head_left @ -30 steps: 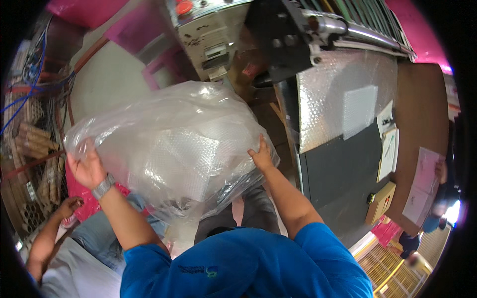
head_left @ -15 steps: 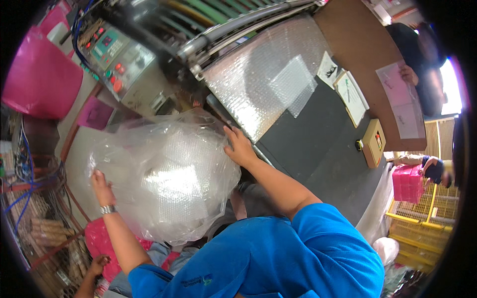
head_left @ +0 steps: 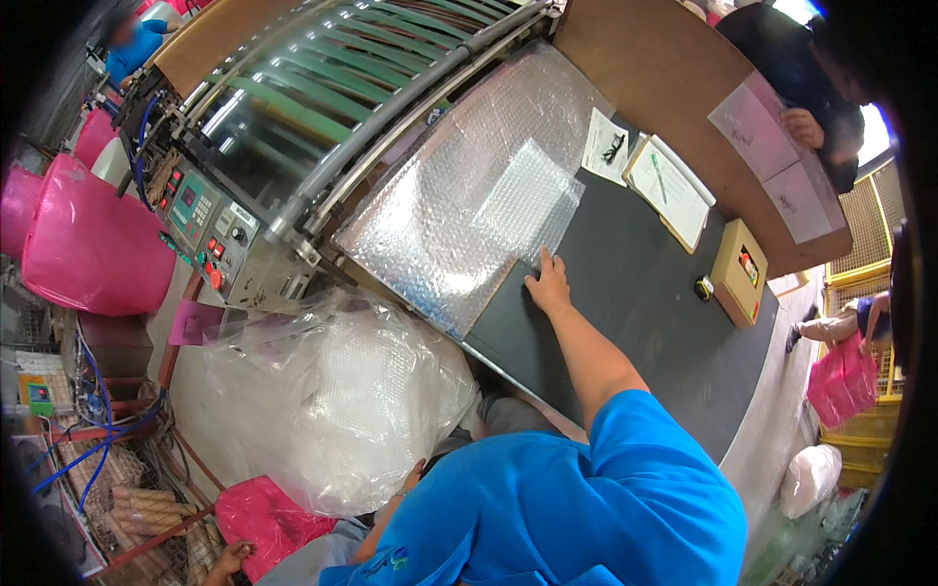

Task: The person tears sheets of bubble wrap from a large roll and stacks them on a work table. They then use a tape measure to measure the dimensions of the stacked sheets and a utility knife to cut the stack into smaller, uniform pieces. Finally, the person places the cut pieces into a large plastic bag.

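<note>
My right hand (head_left: 550, 283) reaches over the dark tabletop (head_left: 635, 322). Its fingers are apart, and the fingertips are at the lower corner of small bubble wrap sheets (head_left: 528, 190). Those sheets lie on a larger silvery bubble wrap sheet (head_left: 420, 244) that extends from the machine's roller. To the left, a big clear plastic bag (head_left: 313, 449) bulges in front of me with bubble wrap (head_left: 366, 381) inside. Low beside that bag, close to my body, is my left hand (head_left: 414, 476); its fingers are mostly hidden.
A control panel (head_left: 210, 230) stands left of the roller machine (head_left: 332, 127). On the table are a clipboard with a pen (head_left: 669, 190), glasses on paper (head_left: 611, 148), a box (head_left: 738, 273) and a tape measure (head_left: 703, 287). Another person's hand (head_left: 234, 559) is at a pink bag (head_left: 269, 523).
My right hand has left the clear bag and moved right onto the table by the small sheets. My left hand has dropped from the bag's far side toward my body. The view has shifted.
</note>
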`<state>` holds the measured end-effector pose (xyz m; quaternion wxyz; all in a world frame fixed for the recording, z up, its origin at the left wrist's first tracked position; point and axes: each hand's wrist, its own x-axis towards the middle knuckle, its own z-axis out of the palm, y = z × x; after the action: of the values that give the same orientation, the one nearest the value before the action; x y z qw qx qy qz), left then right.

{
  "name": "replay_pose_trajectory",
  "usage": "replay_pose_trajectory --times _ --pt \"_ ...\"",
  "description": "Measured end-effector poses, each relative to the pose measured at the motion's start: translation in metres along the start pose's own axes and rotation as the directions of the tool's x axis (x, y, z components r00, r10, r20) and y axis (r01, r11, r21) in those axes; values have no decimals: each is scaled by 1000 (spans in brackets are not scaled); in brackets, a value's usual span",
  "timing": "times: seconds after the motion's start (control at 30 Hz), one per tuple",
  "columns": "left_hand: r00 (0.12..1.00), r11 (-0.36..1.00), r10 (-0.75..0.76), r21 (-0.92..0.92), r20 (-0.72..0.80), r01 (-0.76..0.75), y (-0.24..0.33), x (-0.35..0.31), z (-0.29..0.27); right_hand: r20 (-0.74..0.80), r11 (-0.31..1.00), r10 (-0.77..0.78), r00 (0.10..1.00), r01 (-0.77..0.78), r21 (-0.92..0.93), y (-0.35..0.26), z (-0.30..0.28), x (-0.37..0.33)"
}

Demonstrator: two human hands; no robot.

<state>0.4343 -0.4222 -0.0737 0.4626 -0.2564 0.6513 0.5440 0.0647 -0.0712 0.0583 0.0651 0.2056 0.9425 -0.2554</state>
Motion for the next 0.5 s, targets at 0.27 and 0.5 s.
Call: replay_pose_trajectory --times 0.27,0.5 --pt "953 983 -84 -182 -292 30 69 -34 12 79 855 463 883 -468 223 -28 -14 52" --pt "969 974 30 -210 -247 -84 8 9 27 -218 840 404 888 -266 473 26 56 97"
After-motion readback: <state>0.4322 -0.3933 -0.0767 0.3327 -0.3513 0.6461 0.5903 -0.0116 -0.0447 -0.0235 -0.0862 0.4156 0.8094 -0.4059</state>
